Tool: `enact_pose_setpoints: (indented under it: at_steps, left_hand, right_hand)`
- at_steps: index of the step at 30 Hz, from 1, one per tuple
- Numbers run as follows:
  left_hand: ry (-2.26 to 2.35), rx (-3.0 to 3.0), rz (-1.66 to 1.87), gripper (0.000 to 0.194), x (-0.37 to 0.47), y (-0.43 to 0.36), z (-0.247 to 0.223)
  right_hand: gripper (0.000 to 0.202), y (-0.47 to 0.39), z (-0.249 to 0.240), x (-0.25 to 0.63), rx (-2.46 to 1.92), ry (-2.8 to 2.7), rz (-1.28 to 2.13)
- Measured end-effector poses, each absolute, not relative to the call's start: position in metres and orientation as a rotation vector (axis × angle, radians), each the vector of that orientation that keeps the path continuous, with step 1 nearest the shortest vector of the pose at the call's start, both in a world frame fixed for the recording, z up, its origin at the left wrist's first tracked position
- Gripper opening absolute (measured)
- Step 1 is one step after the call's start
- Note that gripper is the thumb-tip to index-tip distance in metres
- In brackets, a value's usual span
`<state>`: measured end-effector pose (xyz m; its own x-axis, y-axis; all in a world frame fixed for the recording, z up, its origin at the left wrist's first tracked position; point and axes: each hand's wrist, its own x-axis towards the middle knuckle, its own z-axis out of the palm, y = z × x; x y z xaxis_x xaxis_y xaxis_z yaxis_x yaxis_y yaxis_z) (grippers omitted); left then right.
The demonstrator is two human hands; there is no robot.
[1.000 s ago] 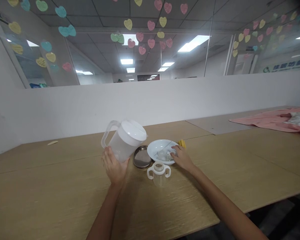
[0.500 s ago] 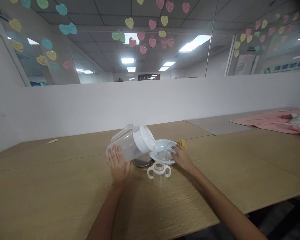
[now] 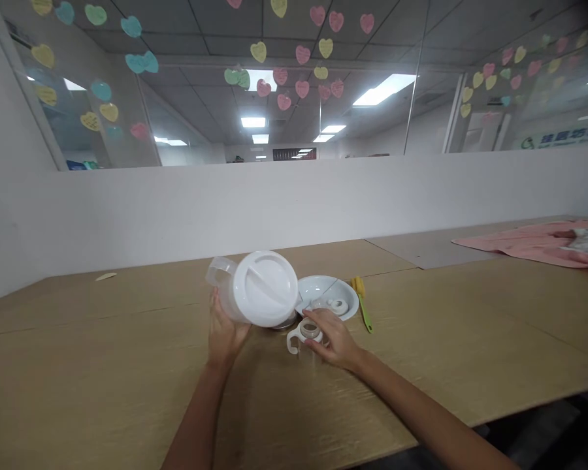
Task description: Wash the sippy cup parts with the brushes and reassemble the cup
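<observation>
My left hand (image 3: pixel 225 336) holds a translucent plastic pitcher (image 3: pixel 264 287), tilted so that its round white lid faces me. Beside it stands a clear baby bottle (image 3: pixel 310 326), upright and uncapped, with white side handles. My right hand (image 3: pixel 336 341) grips the bottle from the right, thumb in front and fingers behind its neck, hiding one handle. Just behind the bottle, a white bowl (image 3: pixel 326 282) contains a white ring-shaped part (image 3: pixel 339 306) and other clear pieces. The pitcher mostly covers a round metal object (image 3: pixel 287 322).
A brush (image 3: pixel 364 307) with a yellow head and green handle lies right of the bowl. Pink cloth (image 3: pixel 524 241) spreads over the far right of the wooden table (image 3: pixel 102 378). A white wall (image 3: pixel 215 209) with windows rises behind.
My right hand has moved from the bowl toward me and onto the baby bottle. The pitcher has turned, its lid now facing me. The brush handle has come into sight.
</observation>
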<state>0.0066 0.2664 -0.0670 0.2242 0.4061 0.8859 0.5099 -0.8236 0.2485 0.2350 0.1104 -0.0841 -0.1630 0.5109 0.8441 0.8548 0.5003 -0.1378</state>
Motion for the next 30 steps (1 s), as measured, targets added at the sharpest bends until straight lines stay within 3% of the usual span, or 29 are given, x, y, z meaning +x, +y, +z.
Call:
enact_pose_setpoints:
  at_steps: [9, 21, 30]
  left_hand:
    - [-0.859, -2.359, -1.596, 0.102, 0.000, 0.286, -0.077]
    - [-0.481, -2.300, -1.473, 0.094, 0.003, 0.295, -0.080]
    - [-0.966, -2.262, -1.466, 0.095, 0.007, 0.284, -0.081]
  right_hand:
    - [0.048, 0.111, -0.084, 0.241, -1.187, -1.747, -0.477]
    - [0.038, 0.112, -0.083, 0.242, -1.230, -1.740, -0.477]
    - [0.041, 0.112, -0.082, 0.241, -1.264, -1.701, -0.458]
